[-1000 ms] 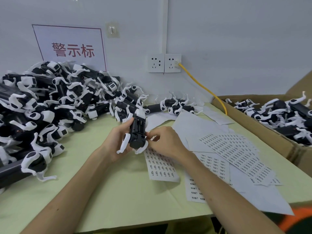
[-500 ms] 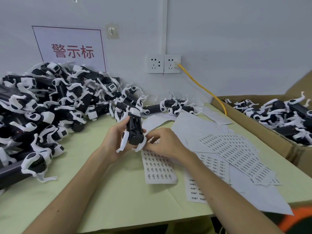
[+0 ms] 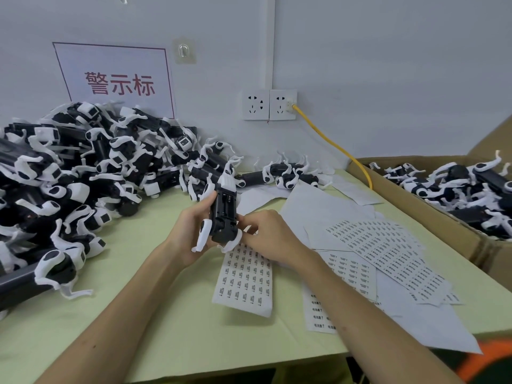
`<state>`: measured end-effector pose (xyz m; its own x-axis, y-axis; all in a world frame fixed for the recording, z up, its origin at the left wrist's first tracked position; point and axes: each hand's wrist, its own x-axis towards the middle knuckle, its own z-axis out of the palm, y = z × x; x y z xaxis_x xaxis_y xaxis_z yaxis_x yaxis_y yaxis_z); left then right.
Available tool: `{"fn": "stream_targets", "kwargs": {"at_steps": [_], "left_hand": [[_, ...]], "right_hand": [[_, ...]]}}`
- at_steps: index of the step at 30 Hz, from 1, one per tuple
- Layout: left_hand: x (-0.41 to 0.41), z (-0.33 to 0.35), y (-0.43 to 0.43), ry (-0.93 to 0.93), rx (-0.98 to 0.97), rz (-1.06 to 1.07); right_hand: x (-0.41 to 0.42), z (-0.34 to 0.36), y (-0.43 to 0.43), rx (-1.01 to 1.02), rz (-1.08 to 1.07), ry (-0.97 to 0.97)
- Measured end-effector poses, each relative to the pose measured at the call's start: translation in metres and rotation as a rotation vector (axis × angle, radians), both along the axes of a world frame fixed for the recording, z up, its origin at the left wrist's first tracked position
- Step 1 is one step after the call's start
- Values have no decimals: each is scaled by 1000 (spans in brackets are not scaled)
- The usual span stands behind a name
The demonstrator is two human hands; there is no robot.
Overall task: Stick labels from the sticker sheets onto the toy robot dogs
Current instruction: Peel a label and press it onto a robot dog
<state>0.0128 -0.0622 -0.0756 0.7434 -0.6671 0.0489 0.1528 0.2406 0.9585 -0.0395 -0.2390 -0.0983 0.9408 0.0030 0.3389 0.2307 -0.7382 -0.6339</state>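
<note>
My left hand (image 3: 188,236) grips a black-and-white toy robot dog (image 3: 224,217) above the green bench (image 3: 138,314), fingers (image 3: 206,202) wrapped round its body, underside facing me. My right hand (image 3: 267,238) is bunched against the dog's lower right side; whether it pinches a label I cannot tell. A sticker sheet (image 3: 245,275) lies just beneath on the bench, and a heap of dogs (image 3: 69,176) sits at left.

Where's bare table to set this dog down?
Two bare patches of table: between the dog pile and the left hand gripping the held dog, and along the front edge between the forearms, below the nearest sticker sheet. Crowded: the pile's side, and loose sheets cover the right toward the cardboard box.
</note>
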Motion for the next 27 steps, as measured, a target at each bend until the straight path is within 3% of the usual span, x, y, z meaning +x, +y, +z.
{"fn": "stream_targets", "kwargs": {"at_steps": [18, 27], "left_hand": [[-3, 1, 0, 29, 10, 37], [-1, 0, -1, 96, -26, 66]], "right_hand": [[1, -1, 0, -62, -24, 25], [8, -7, -2, 49, -108, -50]]}}
